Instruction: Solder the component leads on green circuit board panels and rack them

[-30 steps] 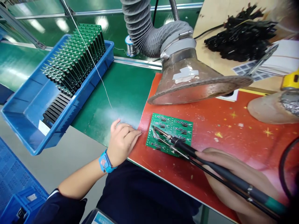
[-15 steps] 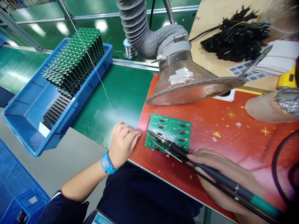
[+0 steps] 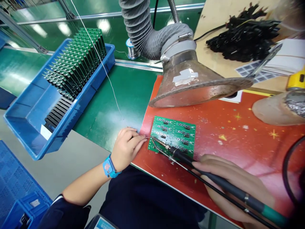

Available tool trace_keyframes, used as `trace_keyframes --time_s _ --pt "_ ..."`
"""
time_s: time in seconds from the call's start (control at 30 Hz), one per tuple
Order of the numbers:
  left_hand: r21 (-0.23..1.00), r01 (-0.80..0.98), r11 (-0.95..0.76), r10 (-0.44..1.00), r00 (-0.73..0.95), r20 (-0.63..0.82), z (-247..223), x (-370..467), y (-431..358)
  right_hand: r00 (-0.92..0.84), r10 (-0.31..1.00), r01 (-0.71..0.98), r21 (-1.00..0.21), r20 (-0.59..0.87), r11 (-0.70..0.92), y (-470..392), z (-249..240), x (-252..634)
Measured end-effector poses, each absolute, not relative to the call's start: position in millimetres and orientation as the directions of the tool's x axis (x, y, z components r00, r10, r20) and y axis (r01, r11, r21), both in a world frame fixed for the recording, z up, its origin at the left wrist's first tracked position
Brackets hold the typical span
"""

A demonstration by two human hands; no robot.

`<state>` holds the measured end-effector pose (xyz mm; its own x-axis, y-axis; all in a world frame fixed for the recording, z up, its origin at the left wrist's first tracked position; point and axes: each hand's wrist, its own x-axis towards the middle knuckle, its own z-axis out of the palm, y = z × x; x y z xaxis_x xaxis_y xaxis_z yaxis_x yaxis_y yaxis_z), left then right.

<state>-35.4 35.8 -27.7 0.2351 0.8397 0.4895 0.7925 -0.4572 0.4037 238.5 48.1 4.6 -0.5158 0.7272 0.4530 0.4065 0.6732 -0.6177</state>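
Note:
My left hand [image 3: 127,144] pinches a thin solder wire [image 3: 111,87], whose short end pokes out past the fingertips to the left edge of a green circuit board [image 3: 175,128]. From behind the hand the wire runs up over the blue bin. My right hand [image 3: 228,178] is closed around a soldering iron [image 3: 182,155] with a dark grip, a green rear end and a thin metal tube clamped alongside. The iron's tip is at the board's left side, close to the wire end; whether they touch I cannot tell. The board lies flat on a red mat [image 3: 221,127].
A blue bin [image 3: 78,111] with several upright circuit boards [image 3: 78,60] stands at the left. A fume extractor hood [image 3: 190,81] hangs low behind the board. Further back are a solder spool [image 3: 132,51] and a heap of black cables [image 3: 243,39].
The left fingers have shifted slightly right and down, and the wire end now shows at the board's edge. The iron's tip has moved slightly down along the board's left side.

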Motion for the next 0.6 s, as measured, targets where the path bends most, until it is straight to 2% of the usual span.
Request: trace_keyframes --time_s 0.2,0.6 --pt "0.397 0.783 -0.479 0.827 0.252 0.503 -27.3 -35.4 33.0 -0.515 0.712 0.393 -0.607 0.478 0.691 44.6 -1.9 240.8" --pt "0.390 0.772 -0.502 0.826 0.294 0.481 -27.7 -36.1 31.0 -0.549 0.725 0.404 -0.627 0.416 0.666 42.7 -2.5 246.8"
